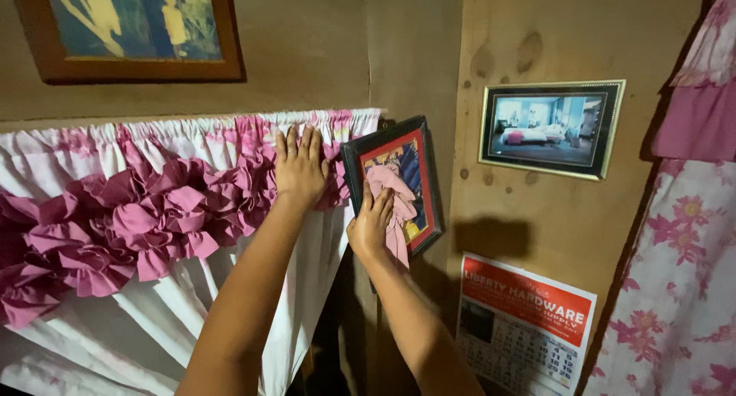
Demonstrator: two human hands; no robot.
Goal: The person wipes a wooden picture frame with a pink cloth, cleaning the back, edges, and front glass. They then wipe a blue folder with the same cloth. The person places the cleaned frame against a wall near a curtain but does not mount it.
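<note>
Head view showed my right hand (371, 226) pressing a pink cloth (392, 204) against the tilted black-framed picture (395, 183), mid-wipe, while left of that picture my left hand (300, 168) lay flat, fingers spread, on the ruffled curtain (153, 220); steady pressure seemed needed next.

So on the bare wooden wall (552, 36) there's a gold-edged framed bedroom photo (550, 128), with a red-and-white wall calendar (521, 323) hanging below it. Top left is a bigger brown-framed picture (130, 28). A pink floral curtain (678, 273) runs down the right edge.
</note>
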